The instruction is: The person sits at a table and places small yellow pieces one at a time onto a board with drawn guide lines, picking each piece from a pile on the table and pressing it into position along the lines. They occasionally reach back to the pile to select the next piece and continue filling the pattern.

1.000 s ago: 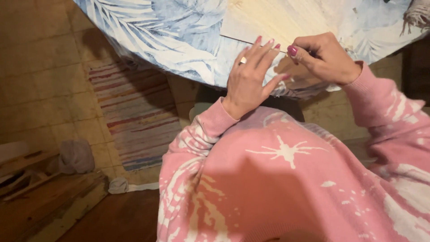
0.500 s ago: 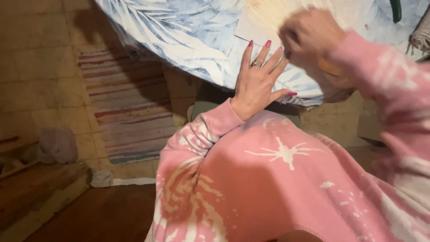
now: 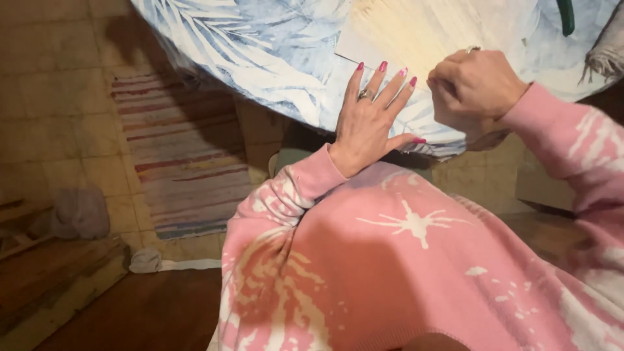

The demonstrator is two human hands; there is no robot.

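— Head view: where's the sheet on the tabletop (image 3: pixel 247 58)?
— The pale paper sheet (image 3: pixel 416 32) lies flat, long axis running ten to four o'clock. Left hand (image 3: pixel 370 123) presses its near edge, fingers spread; right hand (image 3: pixel 474 84), at three o'clock, is fisted, contents hidden.

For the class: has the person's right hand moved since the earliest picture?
Yes. The right hand has drawn away from the flat left hand, rightward along the table edge.
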